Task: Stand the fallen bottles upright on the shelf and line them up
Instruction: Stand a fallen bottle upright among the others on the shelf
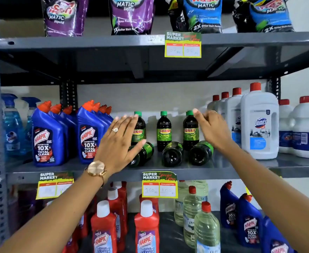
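Three dark Sunny bottles with green caps stand upright at the back of the grey middle shelf (241, 167): a left one (140, 132), a middle one (164, 131) and a right one (190, 132). In front of them three more lie on their sides, bases toward me: left (144, 154), middle (172, 155), right (201, 153). My left hand (119, 141), with a ring and a wristwatch, is spread flat just in front of the left bottles and hides part of them. Beside the right upright bottle, my right hand (211, 127) has its fingers apart. Neither hand holds anything.
Blue Harpic bottles (47, 137) stand left of the Sunny bottles, white Domex jugs (259, 125) to the right. Detergent pouches (131, 15) sit on the shelf above. Below are red Harpic bottles (146, 227) and clear bottles (206, 229). Price tags (159, 185) hang on the shelf edges.
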The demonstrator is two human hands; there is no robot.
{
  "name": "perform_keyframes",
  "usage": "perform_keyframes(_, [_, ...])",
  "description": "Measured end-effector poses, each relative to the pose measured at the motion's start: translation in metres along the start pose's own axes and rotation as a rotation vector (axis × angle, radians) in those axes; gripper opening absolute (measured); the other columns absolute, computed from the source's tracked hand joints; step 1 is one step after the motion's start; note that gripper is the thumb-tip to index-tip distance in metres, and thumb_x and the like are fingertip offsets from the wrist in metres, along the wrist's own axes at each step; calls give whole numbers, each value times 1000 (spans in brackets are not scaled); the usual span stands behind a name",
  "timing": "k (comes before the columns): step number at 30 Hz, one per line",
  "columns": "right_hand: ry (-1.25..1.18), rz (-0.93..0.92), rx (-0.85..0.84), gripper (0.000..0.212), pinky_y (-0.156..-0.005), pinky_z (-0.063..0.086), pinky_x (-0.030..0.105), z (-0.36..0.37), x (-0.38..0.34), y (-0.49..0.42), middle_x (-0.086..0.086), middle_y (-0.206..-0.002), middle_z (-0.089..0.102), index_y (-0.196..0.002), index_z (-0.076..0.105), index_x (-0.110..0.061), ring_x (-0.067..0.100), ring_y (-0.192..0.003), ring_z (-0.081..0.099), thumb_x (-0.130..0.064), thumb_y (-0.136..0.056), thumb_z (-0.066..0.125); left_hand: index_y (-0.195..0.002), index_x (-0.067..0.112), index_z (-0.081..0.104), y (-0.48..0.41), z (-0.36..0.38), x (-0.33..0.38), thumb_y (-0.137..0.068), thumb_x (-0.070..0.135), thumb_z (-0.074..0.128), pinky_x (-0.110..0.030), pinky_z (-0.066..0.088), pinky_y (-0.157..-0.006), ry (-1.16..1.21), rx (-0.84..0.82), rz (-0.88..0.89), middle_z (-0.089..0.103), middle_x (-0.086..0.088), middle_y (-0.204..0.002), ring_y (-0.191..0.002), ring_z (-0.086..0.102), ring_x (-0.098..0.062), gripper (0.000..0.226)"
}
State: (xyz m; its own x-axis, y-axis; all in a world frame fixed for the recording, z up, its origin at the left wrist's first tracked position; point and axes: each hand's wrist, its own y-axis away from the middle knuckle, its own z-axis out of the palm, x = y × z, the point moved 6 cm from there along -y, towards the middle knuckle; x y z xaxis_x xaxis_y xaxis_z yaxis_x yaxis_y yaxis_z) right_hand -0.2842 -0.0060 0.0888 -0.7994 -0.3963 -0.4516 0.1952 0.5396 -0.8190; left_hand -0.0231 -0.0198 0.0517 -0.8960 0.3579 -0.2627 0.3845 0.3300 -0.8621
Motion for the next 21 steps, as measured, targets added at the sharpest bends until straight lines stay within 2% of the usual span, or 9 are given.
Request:
perform_keyframes(3, [165, 344, -286, 86, -64, 41, 33, 18, 52, 6, 22, -79, 58, -116, 58, 5, 27, -70, 55, -70, -88, 26, -139, 3, 42, 35, 26, -20, -92, 55, 31, -45, 29, -114, -30, -69, -91, 52, -16, -137, -132, 42, -31, 71])
perform_keyframes(5, [216, 547, -489, 107, -51, 36, 25, 31, 85, 19, 13, -67, 48, -142, 41, -2, 18, -51, 41, -84, -76, 24, -134, 3, 48, 59, 50, -29, -92, 58, 28, -46, 33, -111, -64, -134, -120, 55, -16, -133, -129, 45, -32, 72])
perform_keyframes(7, [194, 646, -575, 122, -52, 42, 22, 45, 105, 20, 20, -107, 59, -149, 33, -15, 19, -57, 49, -96, -57, 23, -127, 3, 53, 68, 62, -35, -92, 61, 21, -45, 41, -104, -48, -176, -152, 59, -15, -126, -123, 50, -31, 74])
perform_keyframes(10, [213, 727, -655, 120, -87, 52, 33, 59, 114, 10, 19, -145, 41, -150, 28, -16, 22, -104, 62, -95, -60, 28, -100, 7, 64, 71, 66, -34, -92, 63, 11, -38, 54, -77, -69, -186, -160, 69, -11, -100, -95, 65, -28, 78])
perform_keyframes(11, [203, 765, -676, 112, -83, 55, 29, 62, 113, 7, 19, -139, 47, -146, 33, -11, 21, -100, 64, -90, -66, 33, -88, 9, 65, 71, 66, -33, -91, 64, 9, -34, 53, -65, -88, -202, -161, 70, -8, -88, -84, 67, -26, 79])
perform_keyframes(13, [158, 842, -713, 88, -43, 48, 18, 68, 111, 4, 16, -95, 65, -121, 49, -6, 18, -57, 64, -80, -73, 45, -67, 13, 61, 70, 68, -35, -91, 65, 9, -28, 41, -48, -97, -229, -161, 67, -3, -68, -64, 65, -24, 77])
perform_keyframes(15, [163, 868, -744, 73, -35, 38, 16, 72, 110, 5, 12, -66, 62, -100, 55, -2, 19, -41, 56, -70, -77, 51, -58, 14, 58, 68, 69, -37, -91, 61, 18, -25, 31, -45, -114, -213, -123, 63, -2, -59, -55, 62, -23, 70])
perform_keyframes(19, [-85, 821, -584, 69, -57, 41, 28, 86, 124, 1, 17, -100, 61, -115, 56, -1, 26, -79, 56, -60, -80, 53, -64, 15, 60, 65, 71, -40, -90, 52, 20, -26, 31, -47, -32, -188, -78, 66, -2, -65, -57, 62, -23, 61])
perform_keyframes(21, [-248, 820, -476, 74, -60, 44, 29, 85, 129, 6, 16, -98, 65, -121, 58, -2, 26, -81, 59, -61, -77, 55, -65, 16, 60, 67, 69, -39, -89, 53, 21, -26, 29, -46, 11, -140, -99, 66, 0, -64, -56, 62, -22, 59])
